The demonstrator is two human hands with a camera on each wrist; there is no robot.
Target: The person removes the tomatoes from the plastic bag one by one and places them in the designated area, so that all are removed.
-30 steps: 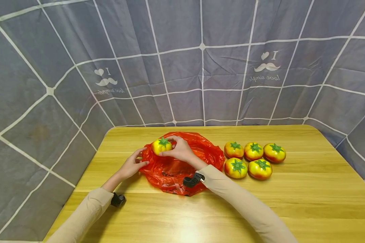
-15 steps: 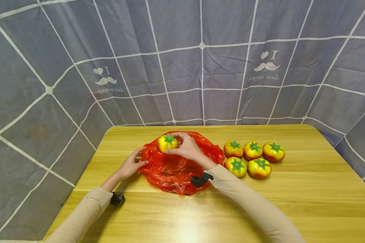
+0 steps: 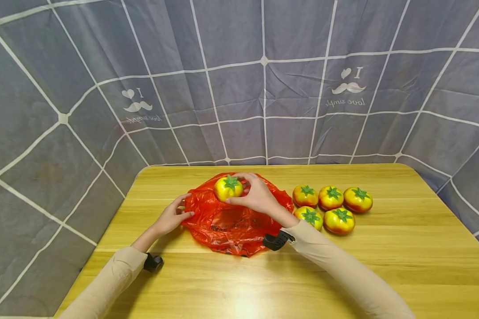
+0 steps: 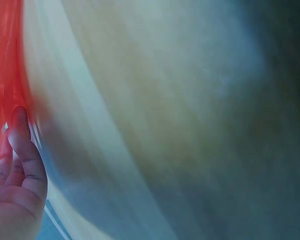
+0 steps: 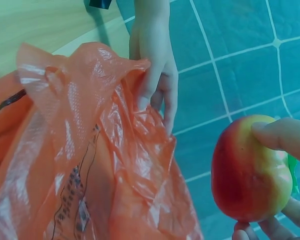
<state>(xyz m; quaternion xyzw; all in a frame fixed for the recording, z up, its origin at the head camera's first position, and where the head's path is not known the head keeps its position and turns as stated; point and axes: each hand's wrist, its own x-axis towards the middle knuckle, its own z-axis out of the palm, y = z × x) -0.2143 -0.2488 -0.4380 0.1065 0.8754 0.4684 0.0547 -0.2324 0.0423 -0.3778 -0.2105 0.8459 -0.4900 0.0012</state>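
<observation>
My right hand [image 3: 259, 195] grips a glossy yellow-and-red fruit [image 3: 226, 190], topped by a green star-shaped leaf, between thumb and fingers. It holds the fruit above the far part of a crumpled red plastic bag [image 3: 201, 221]. In the right wrist view the fruit [image 5: 247, 172] shows its red side, the thumb pressed on top and fingers beneath. At the bag's left edge, my left hand [image 3: 171, 219] pinches the thin plastic; in the right wrist view its thumb lies against the bag [image 5: 97, 100]. The left wrist view catches the fingers [image 4: 30, 155] beside the red film.
Several matching fruits [image 3: 331, 198] sit in two rows on the wooden table [image 3: 207, 283], right of the bag. A grey curtain [image 3: 239, 88] with white lines hangs behind and beside the table. Each wrist wears a black band, such as the right wristband [image 3: 277, 240].
My right hand has carried the fruit rightward over the bag, and the forearm has shifted right with it. The left hand keeps its place at the bag's edge.
</observation>
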